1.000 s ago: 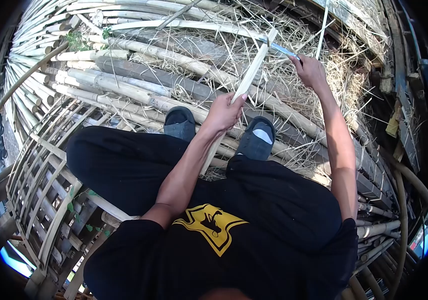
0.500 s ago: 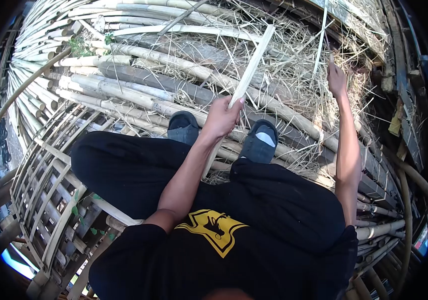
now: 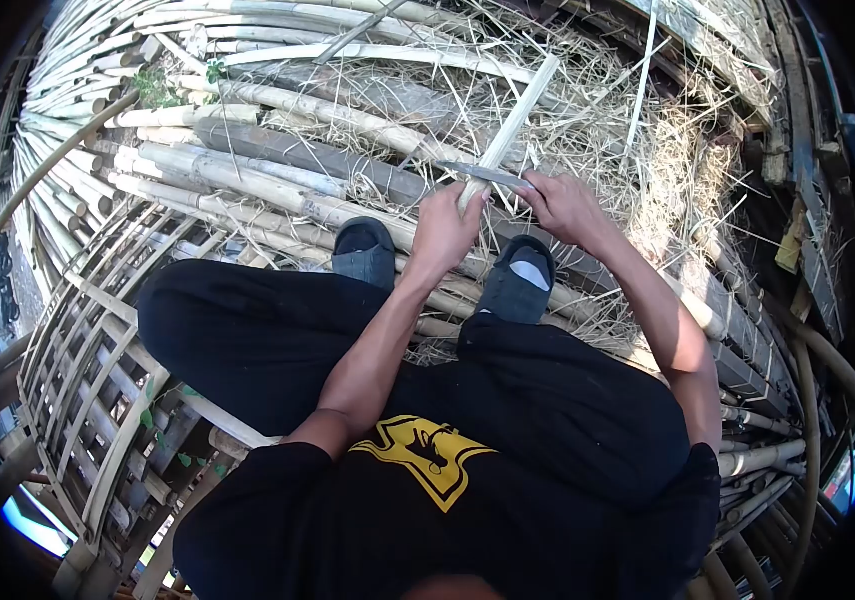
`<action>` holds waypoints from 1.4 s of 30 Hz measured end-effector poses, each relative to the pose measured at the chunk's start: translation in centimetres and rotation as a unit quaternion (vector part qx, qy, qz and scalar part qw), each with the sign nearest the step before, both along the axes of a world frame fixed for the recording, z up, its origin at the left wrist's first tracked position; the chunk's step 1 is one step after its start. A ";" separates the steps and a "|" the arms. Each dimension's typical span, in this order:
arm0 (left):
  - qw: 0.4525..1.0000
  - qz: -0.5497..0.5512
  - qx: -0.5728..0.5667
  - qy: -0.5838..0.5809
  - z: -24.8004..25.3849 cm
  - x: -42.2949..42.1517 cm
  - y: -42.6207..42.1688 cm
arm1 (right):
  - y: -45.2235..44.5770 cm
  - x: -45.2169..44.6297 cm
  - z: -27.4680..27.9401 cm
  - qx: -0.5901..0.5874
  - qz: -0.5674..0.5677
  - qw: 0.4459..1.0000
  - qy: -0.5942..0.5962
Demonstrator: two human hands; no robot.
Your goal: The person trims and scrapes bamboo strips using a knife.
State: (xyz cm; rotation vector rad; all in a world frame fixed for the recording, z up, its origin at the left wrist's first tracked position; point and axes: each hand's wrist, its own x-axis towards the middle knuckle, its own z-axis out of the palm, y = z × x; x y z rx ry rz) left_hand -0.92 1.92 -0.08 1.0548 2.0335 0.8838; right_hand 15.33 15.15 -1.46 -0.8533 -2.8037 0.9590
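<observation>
My left hand (image 3: 448,232) is closed around a pale bamboo strip (image 3: 520,112), which slants up and to the right from my fist. Closed on a knife, my right hand (image 3: 570,207) is just right of the left. The knife's blade (image 3: 483,173) points left and lies across the strip, right above my left fingers. Its handle is mostly hidden inside my right hand. Below the hands are my feet in dark sandals (image 3: 366,255), on bamboo poles.
Bamboo poles (image 3: 278,185) are stacked ahead and to the left. Thin shavings (image 3: 588,170) cover much of the ground ahead and right. A woven bamboo lattice (image 3: 98,365) stands at left. Curved poles (image 3: 810,440) rise at the right edge.
My right hand has come in from the far right, bringing the knife blade across the strip just above my left hand. The left hand keeps its hold with little movement.
</observation>
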 end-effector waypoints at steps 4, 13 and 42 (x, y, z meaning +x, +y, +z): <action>0.999 0.008 0.030 -0.014 -1.5 -0.2 0.4 | 1.7 -0.5 0.1 0.049 0.010 0.997 -0.056; 0.996 -0.039 0.023 -0.077 1.1 -0.5 -2.5 | 21.2 18.1 -2.2 0.104 -0.467 0.872 -0.104; 0.993 -0.038 -0.004 -0.108 1.5 0.8 -1.5 | 13.9 9.3 -6.1 0.053 -0.326 0.931 -0.155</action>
